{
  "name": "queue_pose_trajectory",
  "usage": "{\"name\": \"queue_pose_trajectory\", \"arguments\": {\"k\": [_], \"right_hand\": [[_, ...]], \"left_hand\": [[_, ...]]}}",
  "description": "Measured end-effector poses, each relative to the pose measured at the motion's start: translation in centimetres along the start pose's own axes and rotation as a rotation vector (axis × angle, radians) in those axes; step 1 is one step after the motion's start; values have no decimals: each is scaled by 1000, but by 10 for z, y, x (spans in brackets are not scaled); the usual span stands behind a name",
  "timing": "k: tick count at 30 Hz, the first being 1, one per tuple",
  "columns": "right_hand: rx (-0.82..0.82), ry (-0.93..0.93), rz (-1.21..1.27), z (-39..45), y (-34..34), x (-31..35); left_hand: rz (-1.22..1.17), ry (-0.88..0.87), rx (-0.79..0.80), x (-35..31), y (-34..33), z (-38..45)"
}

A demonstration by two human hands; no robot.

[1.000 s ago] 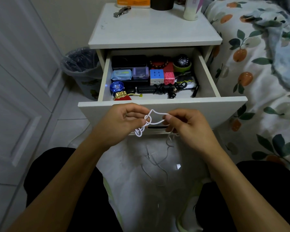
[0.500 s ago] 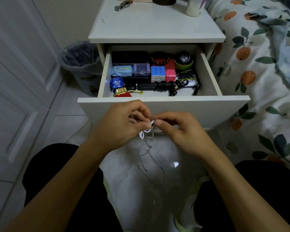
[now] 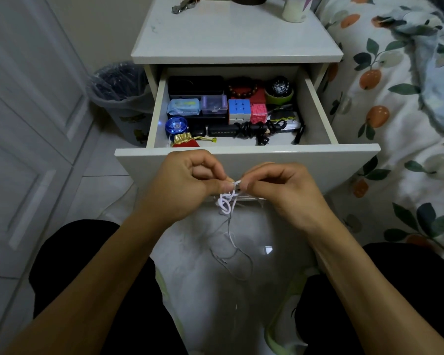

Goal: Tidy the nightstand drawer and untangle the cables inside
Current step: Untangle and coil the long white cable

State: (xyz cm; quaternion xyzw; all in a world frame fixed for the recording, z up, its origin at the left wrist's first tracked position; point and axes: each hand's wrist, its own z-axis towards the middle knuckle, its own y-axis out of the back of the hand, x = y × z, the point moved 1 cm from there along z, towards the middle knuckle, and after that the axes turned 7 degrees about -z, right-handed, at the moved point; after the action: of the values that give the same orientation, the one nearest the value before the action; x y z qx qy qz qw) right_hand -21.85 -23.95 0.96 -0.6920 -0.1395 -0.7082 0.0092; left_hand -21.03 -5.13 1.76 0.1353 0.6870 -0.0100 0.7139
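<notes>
A thin white cable point(image 3: 226, 202) hangs knotted in front of the open nightstand drawer point(image 3: 246, 156). My left hand point(image 3: 182, 183) pinches the top of the knot from the left. My right hand point(image 3: 285, 188) pinches the same spot from the right, fingertips almost touching. The cable's loose end trails down to the floor between my knees. Inside the drawer a black coiled cable point(image 3: 254, 129) lies along the front, behind it a puzzle cube point(image 3: 239, 110), a pink cube point(image 3: 258, 113), a blue yo-yo point(image 3: 176, 125) and a red pouch point(image 3: 185, 140).
A bin with a dark liner point(image 3: 121, 93) stands left of the nightstand. A bed with a fruit-print cover point(image 3: 395, 98) is close on the right. A white bottle point(image 3: 294, 8) and keys point(image 3: 183, 5) sit on the nightstand top point(image 3: 231, 34). Closet doors point(image 3: 23, 124) line the left.
My hands have come together, closing the open loop of white cable into a small knot pinched between both. The view has shifted slightly closer to the drawer.
</notes>
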Motion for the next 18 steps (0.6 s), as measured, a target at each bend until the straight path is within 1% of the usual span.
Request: {"name": "queue_pose_trajectory", "arguments": {"k": [4, 6, 7, 8, 9, 10, 13, 14, 16, 18], "right_hand": [[-131, 58, 96, -2, -3, 0], [-172, 41, 141, -4, 1, -1], [-173, 23, 134, -4, 3, -2], [-159, 4, 102, -5, 3, -3], [-135, -7, 51, -5, 3, -4], [-101, -15, -4, -5, 2, -5], [-19, -27, -131, -5, -5, -7], [-9, -24, -173, -5, -6, -8], [2, -15, -218, -5, -9, -8], [13, 2, -208, -4, -9, -5]], "left_hand": [[-244, 176, -99, 5, -2, 5], [-395, 234, -181, 7, 2, 9], [-415, 237, -206, 8, 3, 10], [-369, 213, -209, 9, 4, 10], [-271, 171, -187, 10, 5, 10], [-146, 118, -136, 10, 4, 10], [226, -41, 90, 10, 0, 6], [318, -100, 121, 10, -1, 5], [381, -183, 77, 9, -2, 2], [357, -180, -7, 10, -6, -1]]}}
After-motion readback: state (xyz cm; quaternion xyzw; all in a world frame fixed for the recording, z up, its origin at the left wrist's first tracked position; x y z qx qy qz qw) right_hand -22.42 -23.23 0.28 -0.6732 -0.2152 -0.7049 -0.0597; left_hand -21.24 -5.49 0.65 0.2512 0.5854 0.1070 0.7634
